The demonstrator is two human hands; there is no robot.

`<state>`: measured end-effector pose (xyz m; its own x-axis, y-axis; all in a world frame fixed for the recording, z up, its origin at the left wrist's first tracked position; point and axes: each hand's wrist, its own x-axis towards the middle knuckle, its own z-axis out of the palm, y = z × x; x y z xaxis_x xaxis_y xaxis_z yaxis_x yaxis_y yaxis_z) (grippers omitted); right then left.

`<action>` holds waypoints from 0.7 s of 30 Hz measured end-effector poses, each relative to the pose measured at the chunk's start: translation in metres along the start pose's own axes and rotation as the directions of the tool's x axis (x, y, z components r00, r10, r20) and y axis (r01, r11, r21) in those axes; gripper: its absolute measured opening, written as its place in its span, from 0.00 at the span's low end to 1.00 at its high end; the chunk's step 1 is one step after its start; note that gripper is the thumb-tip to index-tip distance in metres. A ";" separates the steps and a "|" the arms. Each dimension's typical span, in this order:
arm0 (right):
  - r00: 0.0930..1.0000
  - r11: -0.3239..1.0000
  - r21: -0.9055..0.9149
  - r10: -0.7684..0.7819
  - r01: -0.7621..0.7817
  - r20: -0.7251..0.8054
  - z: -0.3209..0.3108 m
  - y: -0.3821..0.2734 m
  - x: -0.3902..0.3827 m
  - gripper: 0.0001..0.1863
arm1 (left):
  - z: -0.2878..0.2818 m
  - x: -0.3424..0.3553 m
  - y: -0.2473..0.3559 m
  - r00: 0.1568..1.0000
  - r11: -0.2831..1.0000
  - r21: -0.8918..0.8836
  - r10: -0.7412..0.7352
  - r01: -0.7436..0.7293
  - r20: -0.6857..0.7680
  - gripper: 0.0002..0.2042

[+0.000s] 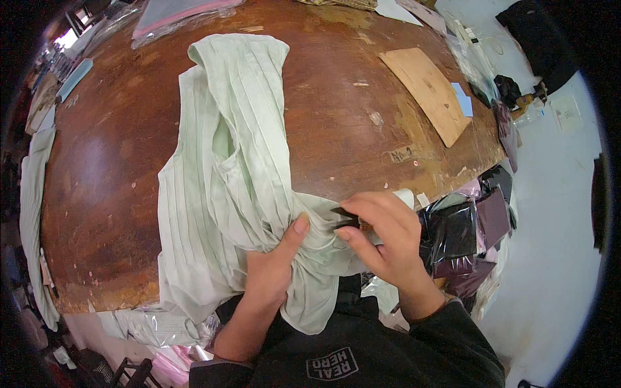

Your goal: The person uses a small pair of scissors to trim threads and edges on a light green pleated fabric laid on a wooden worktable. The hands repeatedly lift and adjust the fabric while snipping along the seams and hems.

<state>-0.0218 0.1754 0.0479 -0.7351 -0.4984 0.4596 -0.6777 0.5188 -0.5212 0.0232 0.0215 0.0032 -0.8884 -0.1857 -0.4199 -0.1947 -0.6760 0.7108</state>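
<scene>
A pale green pleated garment (252,97) lies lengthwise on the brown wooden table, its lower part bunched up at the near edge and hanging over toward me. My left hand (275,265) is closed on the bunched cloth, thumb on top and the other fingers hidden under the folds. Between the thumb and fingers of my right hand (388,239) is a small pair of black thread snips (346,218), their pointed tips directed left at the gathered fabric. A dark loop of thread seems to lie on the cloth just below the tips.
The wooden table (116,194) has a worn near edge. A light wooden board (427,94) lies at the right, a blue card (461,100) beside it. Plastic-wrapped dark garments (456,233) are piled below the right edge. A pink-edged plastic package (178,16) rests at the far side.
</scene>
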 end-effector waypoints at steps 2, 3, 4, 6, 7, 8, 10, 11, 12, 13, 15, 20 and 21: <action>0.998 0.998 -0.024 -0.052 0.053 0.032 0.004 0.004 -0.001 0.16 | -0.001 -0.001 0.000 1.000 1.000 0.000 0.014 -0.014 0.014 0.22; 0.998 0.999 -0.016 -0.051 0.052 0.033 0.005 0.004 -0.001 0.16 | -0.002 -0.001 0.000 1.000 1.000 -0.006 0.012 -0.012 0.014 0.22; 0.998 0.999 -0.009 -0.049 0.050 0.033 0.006 0.004 -0.002 0.16 | -0.002 -0.001 -0.001 1.000 1.000 -0.013 0.009 -0.009 0.014 0.22; 0.998 0.998 -0.013 -0.061 0.061 0.026 0.007 0.005 -0.004 0.16 | -0.003 0.000 -0.001 1.000 1.000 -0.021 -0.002 0.002 0.021 0.22; 0.997 0.997 -0.022 -0.077 0.077 0.019 0.008 0.005 -0.004 0.15 | -0.003 0.000 -0.001 1.000 1.000 -0.023 -0.008 0.009 0.025 0.22; 0.995 0.995 -0.032 -0.097 0.097 0.011 0.008 0.006 -0.003 0.15 | -0.003 0.002 -0.001 0.999 1.000 -0.026 -0.010 0.010 0.030 0.22; 0.992 0.991 -0.046 -0.123 0.123 -0.002 0.009 0.008 0.000 0.15 | 0.000 0.004 0.001 0.999 0.999 -0.038 0.015 -0.014 0.037 0.22; 0.991 0.990 -0.049 -0.133 0.132 -0.007 0.010 0.008 0.000 0.15 | 0.001 0.004 0.001 0.999 0.999 -0.043 0.024 -0.023 0.037 0.22; 0.991 0.989 -0.051 -0.137 0.137 -0.009 0.010 0.008 0.000 0.15 | 0.002 0.004 0.001 0.999 0.999 -0.038 0.024 -0.023 0.030 0.22; 0.990 0.989 -0.053 -0.142 0.141 -0.010 0.011 0.009 0.000 0.15 | 0.002 0.004 0.001 0.999 0.999 -0.032 0.024 -0.023 0.022 0.22; 0.988 0.987 -0.065 -0.151 0.150 -0.009 0.012 0.009 0.000 0.14 | 0.003 0.004 0.001 0.999 0.999 -0.029 0.035 -0.035 0.012 0.22; 0.983 0.978 -0.104 -0.185 0.183 -0.009 0.013 0.008 0.000 0.15 | 0.005 0.003 0.001 0.999 0.999 -0.033 0.040 -0.040 0.007 0.21; 0.983 0.979 -0.092 -0.184 0.182 -0.020 0.014 0.009 0.000 0.15 | 0.005 0.003 0.001 0.999 0.999 -0.033 0.042 -0.041 0.010 0.21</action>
<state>-0.0275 0.1711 0.0330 -0.5977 -0.5719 0.5618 -0.7991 0.4810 -0.3606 0.0184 0.0236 0.0050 -0.8997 -0.2069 -0.3843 -0.1436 -0.6912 0.7083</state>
